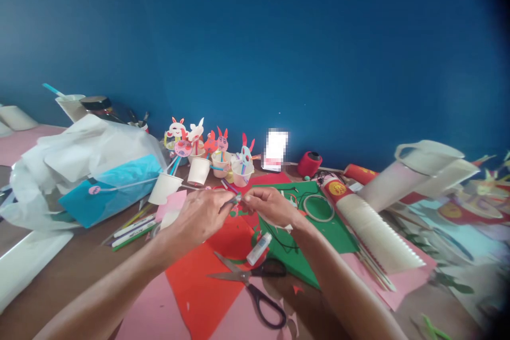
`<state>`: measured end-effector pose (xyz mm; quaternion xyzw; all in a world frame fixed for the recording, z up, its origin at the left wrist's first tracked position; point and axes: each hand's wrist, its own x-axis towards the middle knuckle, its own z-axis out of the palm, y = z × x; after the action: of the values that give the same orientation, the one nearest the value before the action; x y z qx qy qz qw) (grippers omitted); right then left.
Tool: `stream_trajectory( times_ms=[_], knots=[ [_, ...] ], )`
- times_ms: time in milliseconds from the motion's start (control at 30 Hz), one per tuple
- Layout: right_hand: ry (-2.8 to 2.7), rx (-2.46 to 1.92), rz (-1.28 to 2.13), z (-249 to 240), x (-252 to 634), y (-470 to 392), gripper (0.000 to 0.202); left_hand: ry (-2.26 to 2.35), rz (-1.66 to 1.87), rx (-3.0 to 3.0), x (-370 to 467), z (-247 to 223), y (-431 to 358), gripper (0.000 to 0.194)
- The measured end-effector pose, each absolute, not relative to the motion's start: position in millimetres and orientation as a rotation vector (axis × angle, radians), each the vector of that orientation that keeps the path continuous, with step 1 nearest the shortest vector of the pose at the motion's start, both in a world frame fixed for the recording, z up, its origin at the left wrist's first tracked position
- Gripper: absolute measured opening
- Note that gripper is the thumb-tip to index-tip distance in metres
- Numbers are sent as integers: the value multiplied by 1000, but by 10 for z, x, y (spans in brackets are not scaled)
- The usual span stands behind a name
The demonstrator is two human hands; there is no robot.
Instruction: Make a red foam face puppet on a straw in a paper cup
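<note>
My left hand (202, 213) and my right hand (274, 206) meet over the red and green paper. Both have their fingers pinched together at a small greyish piece (235, 200), too small to name. Just below them lies red paper (231, 236). A white glue tube (258, 248) rests beneath my right hand. Nearer to me, black-handled scissors (245, 276) lie with their blades apart on an orange-red sheet (207, 287). Green paper (314, 191) extends under my right wrist, with a wire coil (319, 208) on it.
Paper cups (199, 171) with animal-face cutouts on straws line the back. A bright phone (275, 150) leans near the blue wall. Pens (133, 231) and a plastic bag (87, 162) lie left. On the right are a spiral notebook (378, 231) and a pale jug (402, 178).
</note>
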<state>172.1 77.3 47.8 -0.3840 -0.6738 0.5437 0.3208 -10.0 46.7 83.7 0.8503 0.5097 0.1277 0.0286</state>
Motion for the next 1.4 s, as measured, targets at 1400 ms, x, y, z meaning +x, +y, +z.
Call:
stream_trajectory(
  times_ms=[1400],
  knots=[
    [-1889,-1134,870,526,1613,586,21,1653,480,2514,-118,823,507,23]
  ],
)
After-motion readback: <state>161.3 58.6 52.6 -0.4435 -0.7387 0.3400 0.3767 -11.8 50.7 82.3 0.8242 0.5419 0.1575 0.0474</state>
